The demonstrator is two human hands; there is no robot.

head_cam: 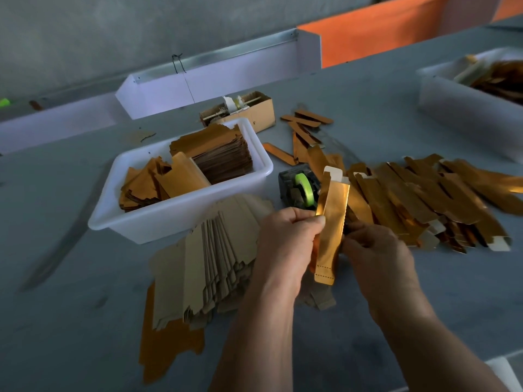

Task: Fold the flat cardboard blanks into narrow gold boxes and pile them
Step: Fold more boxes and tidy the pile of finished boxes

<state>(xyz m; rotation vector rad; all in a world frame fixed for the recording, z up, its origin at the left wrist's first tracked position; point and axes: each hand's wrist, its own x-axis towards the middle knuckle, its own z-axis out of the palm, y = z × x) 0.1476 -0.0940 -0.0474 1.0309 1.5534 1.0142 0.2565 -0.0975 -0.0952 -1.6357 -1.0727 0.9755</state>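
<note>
Grey table (368, 114), concrete wall (113, 29)

A single head-worn camera looks forward and down, close over the grey table (85, 278) — both hands sit near at 6 o'clock, the back wall (113, 29) far at 12.

grey table (85, 321) | on it: white tub (175, 222); flat blanks (203, 278); tape dispenser (298, 190); folded gold boxes (424, 202); cardboard box (254, 111)

Two hands (285, 239) (376, 250), one half-folded box (332, 219), two white tubs (181, 219) (464, 108), one tape dispenser (298, 190), one carton (260, 111); blanks (215, 267) and folded boxes (418, 199) too many to count.
</note>
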